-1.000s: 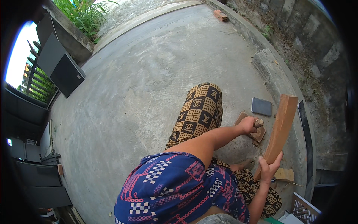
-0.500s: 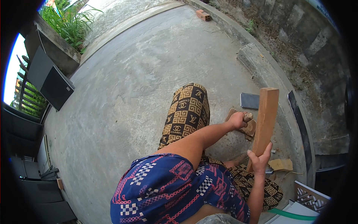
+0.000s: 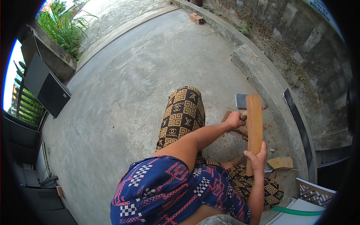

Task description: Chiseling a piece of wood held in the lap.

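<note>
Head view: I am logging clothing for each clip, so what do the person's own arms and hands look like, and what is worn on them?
Both forearms are bare, with no sleeves in sight. The left hand and right hand wear no gloves; no rings, watch or bracelets show. A blue garment with red and white geometric print lies below the arms.

Wooden board (image 3: pixel 254 129) in both hands

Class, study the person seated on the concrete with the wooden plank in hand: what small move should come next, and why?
Probably a short stroke of the tool in the left hand down the side of the wooden plank. The right hand steadies the plank's lower part, holding it nearly upright, and the left hand's grip is closed around a handle pressed against the plank's upper edge. Wood scraps lie on the concrete, suggesting trimming; the blade is hidden.
</note>
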Demonstrator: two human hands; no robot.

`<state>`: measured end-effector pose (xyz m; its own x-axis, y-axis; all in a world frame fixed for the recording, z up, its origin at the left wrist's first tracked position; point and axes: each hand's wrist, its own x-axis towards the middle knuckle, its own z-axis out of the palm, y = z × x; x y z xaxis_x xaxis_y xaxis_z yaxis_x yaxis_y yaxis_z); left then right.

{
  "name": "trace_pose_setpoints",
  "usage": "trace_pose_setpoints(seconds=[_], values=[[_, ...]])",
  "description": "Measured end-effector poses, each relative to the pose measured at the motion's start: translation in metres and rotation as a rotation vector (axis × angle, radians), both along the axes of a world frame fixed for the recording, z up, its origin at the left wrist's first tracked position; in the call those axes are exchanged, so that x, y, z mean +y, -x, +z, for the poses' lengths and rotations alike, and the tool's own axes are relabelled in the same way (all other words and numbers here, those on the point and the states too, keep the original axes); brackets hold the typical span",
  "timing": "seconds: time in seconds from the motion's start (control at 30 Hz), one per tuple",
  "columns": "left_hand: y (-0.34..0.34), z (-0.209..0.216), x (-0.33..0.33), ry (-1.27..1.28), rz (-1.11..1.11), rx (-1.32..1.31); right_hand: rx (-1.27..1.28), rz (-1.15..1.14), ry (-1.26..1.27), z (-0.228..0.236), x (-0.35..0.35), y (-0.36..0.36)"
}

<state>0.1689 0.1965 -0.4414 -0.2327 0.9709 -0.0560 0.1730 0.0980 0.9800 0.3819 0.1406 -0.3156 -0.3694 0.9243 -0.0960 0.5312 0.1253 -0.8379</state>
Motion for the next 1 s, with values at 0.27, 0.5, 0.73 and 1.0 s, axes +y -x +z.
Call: trace_pose_setpoints(seconds=[0.27,0.5,0.73,1.0], values=[[0.002,-0.016,-0.001,0.06,-0.05,0.107,0.197,0.022,-0.084,0.033,-0.012,0.021],[-0.001,-0.032,0.008,0.083,-0.058,0.259,-0.355,0.164,0.099,0.018,0.003,0.01],[0.003,-0.001,-0.005,0.103,-0.028,0.154,0.257,0.007,-0.015,0.041,-0.019,0.026],[0.001,-0.017,-0.003,0.107,0.043,0.229,-0.27,0.175,0.046,0.023,-0.009,0.02]])
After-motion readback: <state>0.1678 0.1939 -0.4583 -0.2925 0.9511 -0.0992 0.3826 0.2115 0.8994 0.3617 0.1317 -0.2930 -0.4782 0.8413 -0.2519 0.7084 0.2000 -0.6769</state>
